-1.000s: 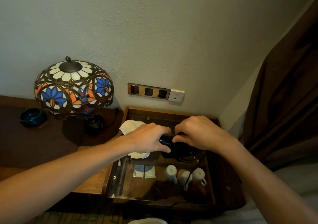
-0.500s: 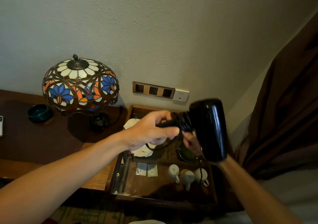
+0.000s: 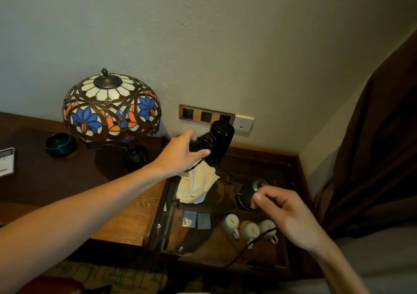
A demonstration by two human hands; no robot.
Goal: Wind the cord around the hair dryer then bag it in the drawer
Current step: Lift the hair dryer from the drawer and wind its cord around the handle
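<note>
Over the open drawer beside the wall, the person's left hand is wrapped round the handle of the black hair dryer, fingers closed on the part where the cord is already coiled in tight turns. It holds the dryer up off the furniture, barrel pointing toward the brass socket plate and the white wall plate next to it. A loose length of the cord runs from under the right hand, down across the front of the drawer and out over its near edge. That right hand hovers above the drawer with its fingers half curled, thumb and forefinger close together; whether they actually pinch the cord I cannot tell from where I stand. Below the dryer, inside the drawer's back left part, lies a crumpled cream cloth bag. A dark kettle with a shiny lid knob sits to the right of it, partly behind the right hand. Nearer the front, three white cups lie on their sides in a row, and two small sachets lie flat to their left. On the desk to the left stands a stained-glass lamp with blue and orange flowers, and beyond it a dark green ashtray.
</note>
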